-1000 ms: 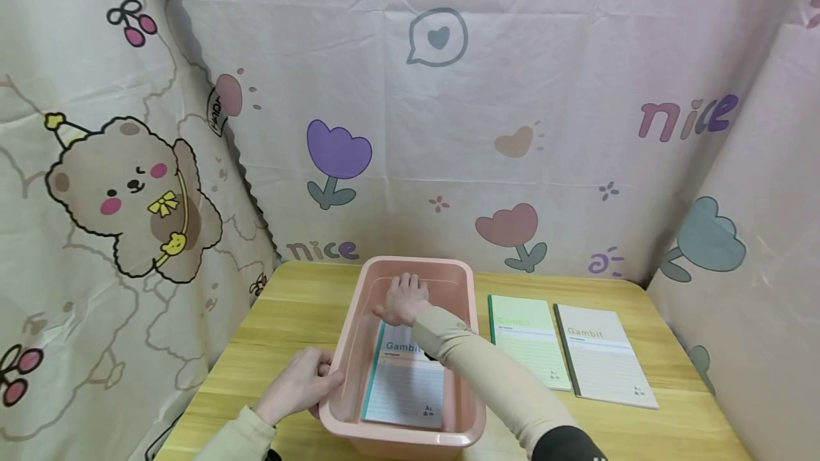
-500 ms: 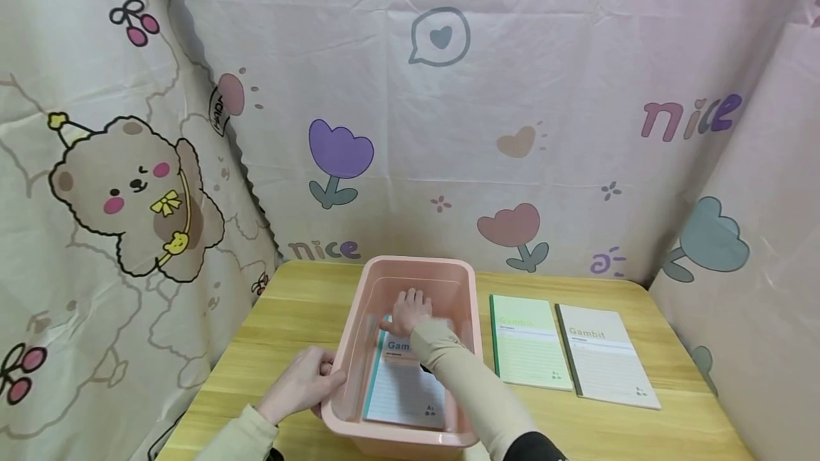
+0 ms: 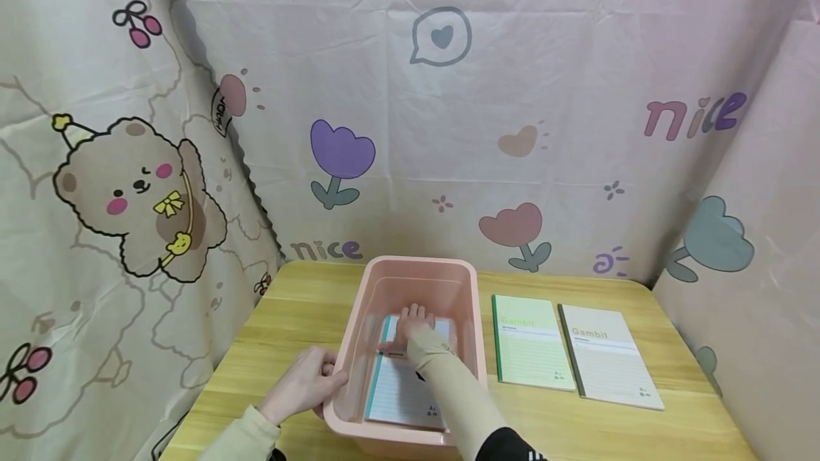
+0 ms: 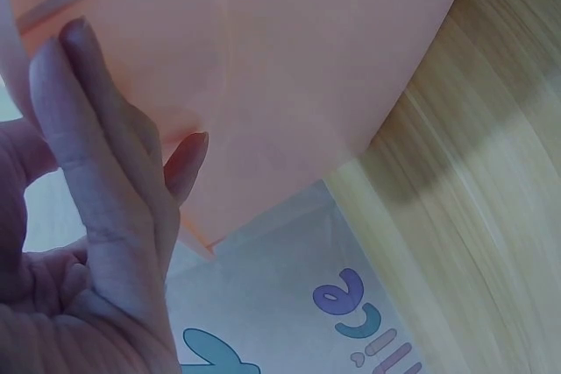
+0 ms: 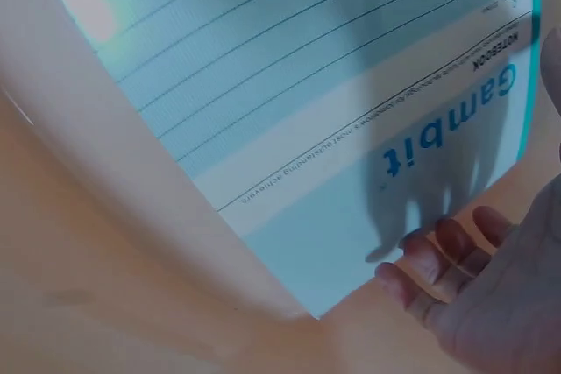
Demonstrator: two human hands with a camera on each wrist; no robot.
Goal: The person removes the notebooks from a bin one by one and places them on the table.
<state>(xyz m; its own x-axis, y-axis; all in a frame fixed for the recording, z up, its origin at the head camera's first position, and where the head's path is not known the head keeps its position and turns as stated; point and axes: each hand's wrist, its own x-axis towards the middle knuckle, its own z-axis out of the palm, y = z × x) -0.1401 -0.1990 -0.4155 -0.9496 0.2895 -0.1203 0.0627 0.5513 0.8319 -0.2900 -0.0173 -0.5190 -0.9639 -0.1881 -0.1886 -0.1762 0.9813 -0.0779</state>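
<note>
A pink plastic tub point(image 3: 458, 290) stands on the table with a blue "Gambit" notebook point(image 3: 396, 395) lying face up on its bottom. My left hand point(image 3: 302, 384) grips the tub's near left rim, thumb on the inner side and fingers against the outer wall point(image 4: 289, 85). Inside the tub, my right hand point(image 3: 410, 326) is over the upper part of the notebook, palm down with fingers spread. From the right wrist, the loosely bent fingers point(image 5: 425, 260) appear by the notebook's top edge, casting a shadow on its cover; whether they touch it, I cannot tell.
Right of the tub, a green notebook point(image 3: 533, 341) and a grey-white notebook point(image 3: 608, 356) with a dark spine lie side by side on the wooden table point(image 3: 307, 304). A printed cloth point(image 3: 397, 126) hangs behind the table and along both sides.
My right hand has moved from the tub's far end toward me, down over the notebook's top part. My left hand keeps its grip on the rim. The view has shifted slightly.
</note>
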